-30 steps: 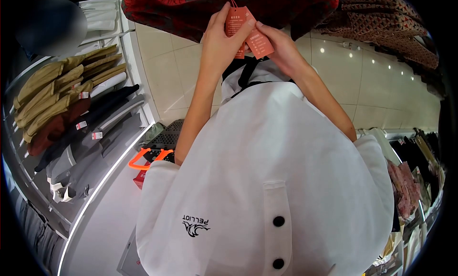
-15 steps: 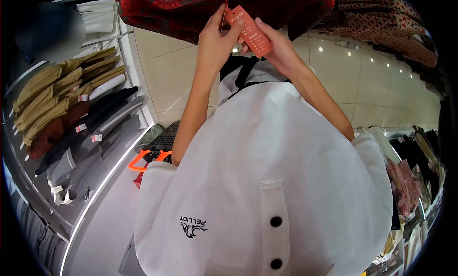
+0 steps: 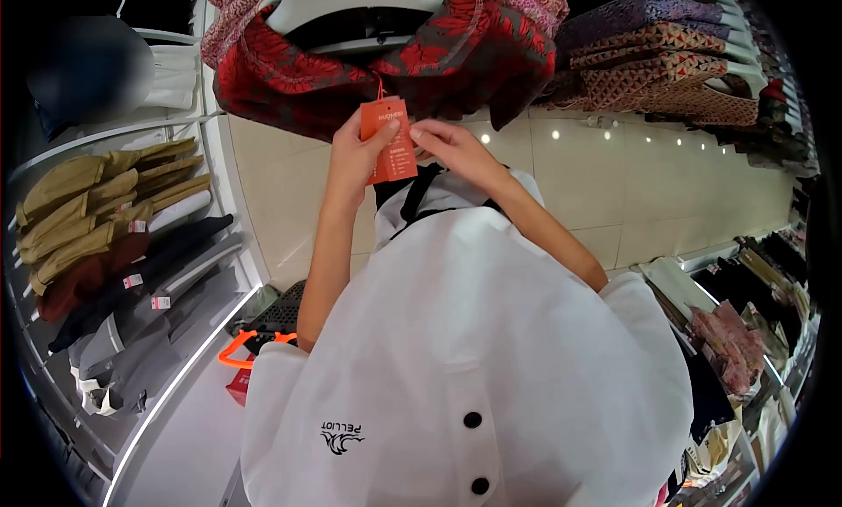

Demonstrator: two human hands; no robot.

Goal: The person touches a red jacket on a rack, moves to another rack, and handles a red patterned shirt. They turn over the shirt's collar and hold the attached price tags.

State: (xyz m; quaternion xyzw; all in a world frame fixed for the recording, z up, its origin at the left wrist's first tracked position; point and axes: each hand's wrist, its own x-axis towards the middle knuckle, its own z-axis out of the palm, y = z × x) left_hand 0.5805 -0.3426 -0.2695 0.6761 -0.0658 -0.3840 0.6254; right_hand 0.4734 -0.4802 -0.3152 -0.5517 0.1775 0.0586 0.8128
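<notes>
A red-orange hang tag point(image 3: 396, 156) with pale print hangs by a red cord from a red and dark floral garment point(image 3: 474, 64). It looks like two cards, slightly fanned. My left hand point(image 3: 351, 156) grips the tag along its left side, thumb across the front and the other fingers behind. My right hand point(image 3: 465, 156) is closed at the tag's right edge, thumb tip against it, its other fingers curled and partly hidden. Above the tag, a white hanger point(image 3: 351, 3) shows in the neck of the garment.
Folded khaki trousers point(image 3: 83, 200) and other tagged clothes lie on the left shelf. Patterned garments point(image 3: 667, 60) hang at the upper right. A black basket point(image 3: 285, 310) with an orange handle point(image 3: 235, 349) stands at lower left. More clothes point(image 3: 728, 340) fill the right side.
The view has shifted, bringing more of the floral garment and its hanger into sight. My hands and the tag sit lower and further left; the tag is more upright and its cards fan apart.
</notes>
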